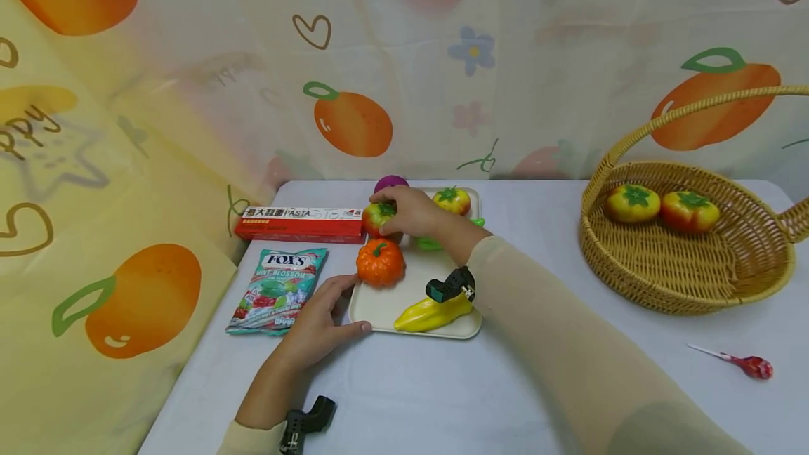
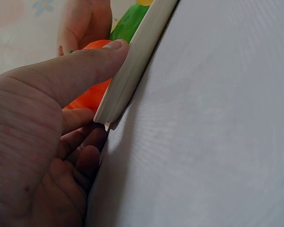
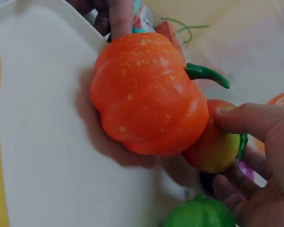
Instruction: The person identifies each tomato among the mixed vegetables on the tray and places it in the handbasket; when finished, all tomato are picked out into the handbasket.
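Note:
My right hand (image 1: pixel 413 213) grips a red-and-yellow toy tomato (image 3: pixel 213 142) with a green leafy top, thumb on one side and fingers on the other. It is at the left edge of a cream tray (image 1: pixel 417 283), just behind an orange toy pumpkin (image 1: pixel 380 263). With thumb and fingers my left hand (image 1: pixel 325 325) holds the tray's near left corner; the thumb (image 2: pixel 92 66) lies along the rim. Also on the tray are a yellow toy pepper (image 1: pixel 430 314), a green toy vegetable (image 1: pixel 430 243) partly hidden by my right hand, and another toy tomato (image 1: pixel 451 199).
A red pasta box (image 1: pixel 303 225) and a teal candy bag (image 1: pixel 278 291) lie left of the tray. A purple round thing (image 1: pixel 390 182) shows behind my right hand. On the right are a wicker basket (image 1: pixel 670 279) with two toy tomatoes and a lollipop (image 1: pixel 755 367).

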`<control>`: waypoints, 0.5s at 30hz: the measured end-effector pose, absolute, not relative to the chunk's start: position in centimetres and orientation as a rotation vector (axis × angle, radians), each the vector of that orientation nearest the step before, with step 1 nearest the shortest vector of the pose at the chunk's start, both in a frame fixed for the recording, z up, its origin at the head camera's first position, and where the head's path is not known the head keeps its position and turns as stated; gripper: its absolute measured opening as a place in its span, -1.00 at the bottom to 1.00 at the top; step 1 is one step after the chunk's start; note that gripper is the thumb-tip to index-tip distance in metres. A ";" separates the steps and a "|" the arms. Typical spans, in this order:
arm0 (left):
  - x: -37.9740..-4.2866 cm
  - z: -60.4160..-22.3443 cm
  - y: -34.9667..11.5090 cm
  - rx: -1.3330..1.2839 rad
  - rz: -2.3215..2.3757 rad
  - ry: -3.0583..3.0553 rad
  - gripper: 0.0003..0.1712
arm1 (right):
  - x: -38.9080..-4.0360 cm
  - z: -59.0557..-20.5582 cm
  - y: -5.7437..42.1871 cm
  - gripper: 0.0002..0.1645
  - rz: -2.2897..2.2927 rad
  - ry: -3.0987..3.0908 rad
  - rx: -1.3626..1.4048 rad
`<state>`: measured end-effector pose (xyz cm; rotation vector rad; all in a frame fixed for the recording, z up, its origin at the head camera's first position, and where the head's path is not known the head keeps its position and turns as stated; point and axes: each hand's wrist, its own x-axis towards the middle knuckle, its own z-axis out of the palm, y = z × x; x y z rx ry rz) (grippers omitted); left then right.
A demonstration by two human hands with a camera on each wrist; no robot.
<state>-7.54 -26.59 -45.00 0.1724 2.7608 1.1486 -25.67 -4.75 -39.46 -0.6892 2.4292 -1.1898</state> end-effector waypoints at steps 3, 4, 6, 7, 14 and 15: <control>-7.5 -45.1 -26.6 0.179 1.153 2.757 0.03 | -25.7 -39.3 -4.6 -0.25 -1.189 2.445 -0.703; -7.5 -45.1 -26.6 0.180 1.153 2.758 0.03 | -25.8 -39.3 -4.5 -0.25 -1.186 2.452 -0.708; -7.5 -45.1 -26.6 0.183 1.154 2.758 0.03 | -25.8 -39.1 -4.4 -0.24 -1.190 2.462 -0.716; -7.6 -45.1 -26.6 0.186 1.154 2.758 0.03 | -25.8 -39.0 -4.3 -0.23 -1.199 2.462 -0.719; -7.6 -45.0 -26.6 0.193 1.162 2.753 0.03 | -25.5 -37.9 -3.6 -0.23 -1.325 2.413 -0.743; -7.6 -45.0 -26.6 0.190 1.160 2.753 0.03 | -25.4 -37.7 -3.5 -0.23 -1.334 2.407 -0.742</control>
